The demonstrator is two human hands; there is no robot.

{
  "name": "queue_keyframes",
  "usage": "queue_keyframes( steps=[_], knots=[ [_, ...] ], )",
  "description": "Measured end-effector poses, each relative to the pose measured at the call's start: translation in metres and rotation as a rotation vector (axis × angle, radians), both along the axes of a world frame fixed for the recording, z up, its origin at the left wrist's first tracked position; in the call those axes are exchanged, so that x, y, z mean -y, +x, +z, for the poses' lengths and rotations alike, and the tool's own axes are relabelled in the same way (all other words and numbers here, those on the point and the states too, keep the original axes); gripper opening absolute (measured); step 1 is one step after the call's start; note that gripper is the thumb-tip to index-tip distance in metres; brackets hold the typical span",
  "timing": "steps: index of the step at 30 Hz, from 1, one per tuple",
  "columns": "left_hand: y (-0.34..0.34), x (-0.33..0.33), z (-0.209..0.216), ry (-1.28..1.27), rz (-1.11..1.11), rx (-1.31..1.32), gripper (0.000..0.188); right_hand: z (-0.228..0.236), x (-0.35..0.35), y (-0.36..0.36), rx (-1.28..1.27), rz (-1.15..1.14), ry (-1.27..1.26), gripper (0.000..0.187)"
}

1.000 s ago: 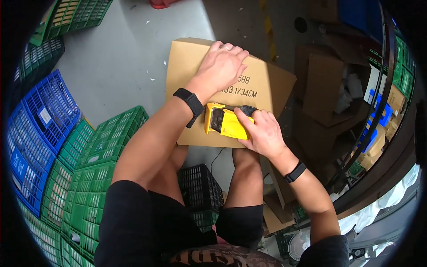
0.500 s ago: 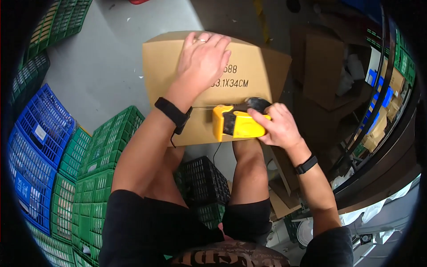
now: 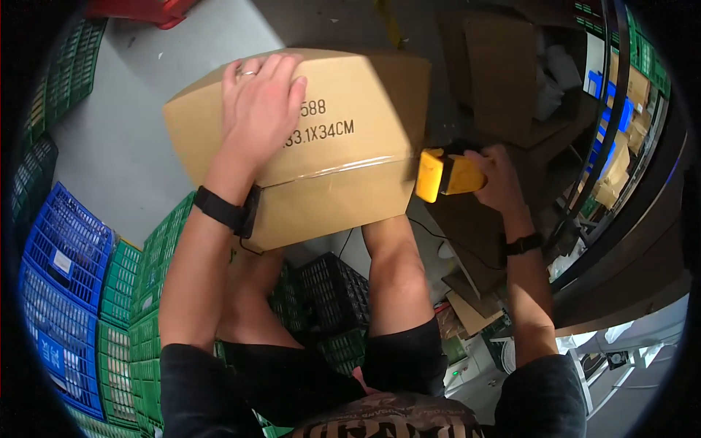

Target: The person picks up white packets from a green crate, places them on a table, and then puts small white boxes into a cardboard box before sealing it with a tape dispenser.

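Note:
A brown cardboard box (image 3: pixel 343 201) with dark printing stands tilted in front of my knees. A shiny strip of clear tape (image 3: pixel 337 168) runs along the seam across its near part. My left hand (image 3: pixel 261 106) lies on the box's upper face, its fingers extended to the far edge and bent slightly there. Off the box's right side, my right hand (image 3: pixel 502 175) is closed around a yellow and black tape dispenser (image 3: pixel 461 175), slightly blurred. The roll on it is mostly in shadow.
Blue crates (image 3: pixel 69 244) and green crates (image 3: pixel 162 255) are stacked at my left. A black crate (image 3: pixel 332 292) sits between my legs. Farther right stands an open cardboard box (image 3: pixel 504 80) holding white material. Dark shelving (image 3: pixel 621 219) borders the right side. A red object (image 3: pixel 146 11) lies far left.
My right hand has carried the tape dispenser rightward, off the box. The box and my left hand appear farther left, with the box turned a little. The taped seam is now uncovered.

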State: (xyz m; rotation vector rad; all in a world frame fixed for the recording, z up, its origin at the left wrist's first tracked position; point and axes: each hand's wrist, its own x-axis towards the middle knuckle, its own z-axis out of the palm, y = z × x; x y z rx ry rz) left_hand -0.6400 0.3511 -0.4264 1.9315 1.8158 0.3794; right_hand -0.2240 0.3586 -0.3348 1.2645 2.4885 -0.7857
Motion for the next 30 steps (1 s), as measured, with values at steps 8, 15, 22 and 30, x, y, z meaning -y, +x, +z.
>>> queue_keyframes(
  steps=[8,15,22,30],
  knots=[
    [0.002,-0.003,-0.003,0.013,-0.034,-0.039,0.025,-0.026,0.007,0.081,0.17,-0.114,0.002,0.068],
    [0.0,0.0,-0.004,-0.084,-0.034,-0.074,0.036,-0.057,-0.003,0.089,0.102,0.012,0.127,0.065],
    [0.034,0.016,0.0,-0.008,-0.062,-0.275,0.083,-0.092,-0.003,0.083,0.091,0.063,0.141,0.061],
    [0.086,0.067,-0.001,-0.115,-0.34,-0.087,0.089,-0.1,0.002,0.087,0.17,0.025,0.101,0.056]
  ],
)
